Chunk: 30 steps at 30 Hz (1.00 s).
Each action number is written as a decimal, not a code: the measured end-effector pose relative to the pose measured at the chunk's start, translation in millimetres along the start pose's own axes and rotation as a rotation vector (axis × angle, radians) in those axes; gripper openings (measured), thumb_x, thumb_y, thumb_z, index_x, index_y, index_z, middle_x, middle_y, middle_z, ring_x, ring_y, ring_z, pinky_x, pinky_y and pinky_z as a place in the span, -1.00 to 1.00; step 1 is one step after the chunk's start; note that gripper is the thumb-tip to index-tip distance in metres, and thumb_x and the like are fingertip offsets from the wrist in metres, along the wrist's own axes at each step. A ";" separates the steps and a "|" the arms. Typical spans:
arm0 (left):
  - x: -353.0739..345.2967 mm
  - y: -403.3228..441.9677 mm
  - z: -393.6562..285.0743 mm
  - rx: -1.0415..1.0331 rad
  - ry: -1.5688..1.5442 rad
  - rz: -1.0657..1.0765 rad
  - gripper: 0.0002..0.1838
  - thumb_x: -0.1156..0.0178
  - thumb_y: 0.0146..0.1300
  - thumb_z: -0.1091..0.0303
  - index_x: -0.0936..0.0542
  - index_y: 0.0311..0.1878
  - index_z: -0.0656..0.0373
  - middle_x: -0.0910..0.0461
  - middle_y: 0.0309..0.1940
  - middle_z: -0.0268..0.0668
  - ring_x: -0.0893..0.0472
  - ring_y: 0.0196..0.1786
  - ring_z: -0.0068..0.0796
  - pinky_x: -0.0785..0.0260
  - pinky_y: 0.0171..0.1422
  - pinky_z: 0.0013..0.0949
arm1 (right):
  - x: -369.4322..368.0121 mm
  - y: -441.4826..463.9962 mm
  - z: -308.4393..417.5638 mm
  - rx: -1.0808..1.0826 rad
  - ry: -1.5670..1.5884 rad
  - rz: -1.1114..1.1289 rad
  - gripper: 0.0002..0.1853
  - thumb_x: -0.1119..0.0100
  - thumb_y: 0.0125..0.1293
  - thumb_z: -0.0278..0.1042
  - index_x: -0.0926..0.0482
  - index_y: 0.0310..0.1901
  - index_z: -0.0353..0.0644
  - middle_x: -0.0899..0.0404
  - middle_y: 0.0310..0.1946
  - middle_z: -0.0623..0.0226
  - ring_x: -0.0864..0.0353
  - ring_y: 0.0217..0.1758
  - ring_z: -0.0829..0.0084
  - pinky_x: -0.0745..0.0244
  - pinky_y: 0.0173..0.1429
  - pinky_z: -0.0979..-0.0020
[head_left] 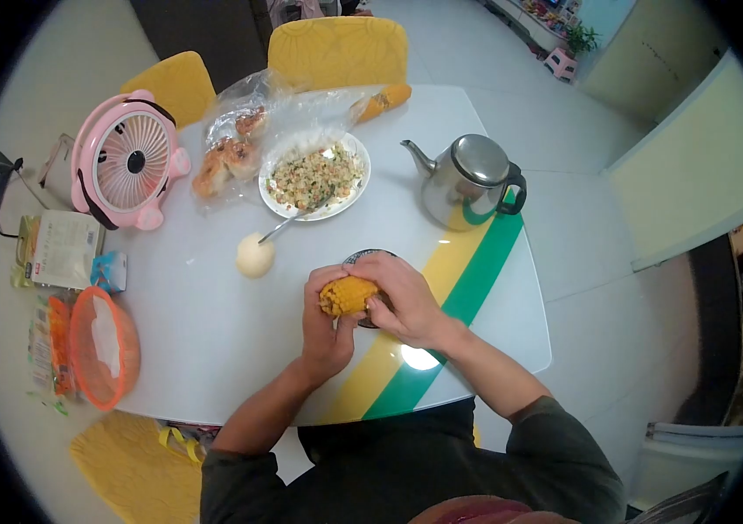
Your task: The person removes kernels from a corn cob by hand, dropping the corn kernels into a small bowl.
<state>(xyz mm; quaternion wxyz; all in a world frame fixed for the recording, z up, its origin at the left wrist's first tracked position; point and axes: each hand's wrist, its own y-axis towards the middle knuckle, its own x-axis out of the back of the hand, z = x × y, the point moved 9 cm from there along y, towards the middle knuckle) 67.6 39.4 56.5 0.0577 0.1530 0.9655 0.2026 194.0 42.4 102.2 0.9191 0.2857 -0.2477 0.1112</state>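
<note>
Both of my hands are around a piece of corn on the cob (347, 297), held above a dark patterned bowl (361, 257) that they mostly hide. My left hand (326, 327) grips the cob from its left side and below. The fingers of my right hand (404, 301) press on the kernels at the cob's right side. Just beyond my left hand lies a round pale bun (255, 256). Farther back is a white plate (361, 194) of fried rice (312, 177) with a metal spoon (280, 229) leaning on its rim.
A steel kettle (467, 182) stands at the right. Clear plastic bags with bread (228, 166) and a second corn cob (384, 102) lie at the back. Along the left are a pink fan (131, 162), an orange basket (131, 354) and several packets (65, 249).
</note>
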 end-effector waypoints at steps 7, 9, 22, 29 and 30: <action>0.3 3.1 -2.2 -0.063 0.094 0.011 -0.40 -0.13 0.26 0.78 -0.26 0.35 0.25 -0.35 0.24 -0.09 -0.45 0.30 -0.27 -0.30 0.45 -0.25 | 0.9 1.1 -3.5 0.022 0.011 -0.003 -0.46 -0.15 0.23 -0.34 -0.49 0.28 -0.20 -0.57 0.09 0.04 -0.56 0.16 -0.07 -0.45 0.28 0.02; 1.9 4.9 -2.9 -0.082 0.187 0.040 -0.40 -0.13 0.25 0.78 -0.27 0.35 0.26 -0.36 0.23 -0.09 -0.45 0.31 -0.26 -0.30 0.45 -0.24 | 0.3 0.7 -11.9 0.026 -0.013 -0.003 -0.44 -0.15 0.26 -0.31 -0.47 0.32 -0.21 -0.57 0.13 0.01 -0.56 0.18 -0.08 -0.45 0.30 0.02; 26.6 11.5 22.1 0.176 -0.233 -0.150 -0.62 -0.01 0.54 0.59 -0.23 0.34 0.23 -0.55 0.07 -0.13 -0.57 -0.25 -0.52 -0.45 -0.24 -0.47 | 4.5 -4.6 -13.4 -0.024 0.046 -0.101 -0.42 -0.29 0.27 -0.49 -0.45 0.35 -0.23 -0.55 0.22 0.00 -0.58 0.23 -0.06 -0.49 0.33 0.14; 58.2 13.1 27.8 0.143 -0.329 -0.307 -0.71 -0.06 0.60 0.36 -0.28 0.25 0.19 -0.59 -0.01 -0.15 -0.61 -0.27 -0.47 -0.39 -0.31 -0.46 | 19.4 -7.4 -17.7 -0.023 0.061 -0.197 -0.52 -0.07 0.37 -0.61 -0.49 0.33 -0.21 -0.57 0.15 0.03 -0.59 0.22 -0.01 -0.49 0.33 0.16; 64.8 13.6 27.2 0.124 -0.342 -0.323 -0.67 -0.11 0.59 0.30 -0.29 0.25 0.18 -0.60 0.00 -0.15 -0.62 -0.27 -0.44 -0.40 -0.31 -0.43 | 20.8 -8.8 -17.7 0.016 0.024 -0.204 -0.52 -0.04 0.39 -0.62 -0.49 0.33 -0.20 -0.57 0.15 0.03 -0.59 0.22 0.00 -0.49 0.34 0.17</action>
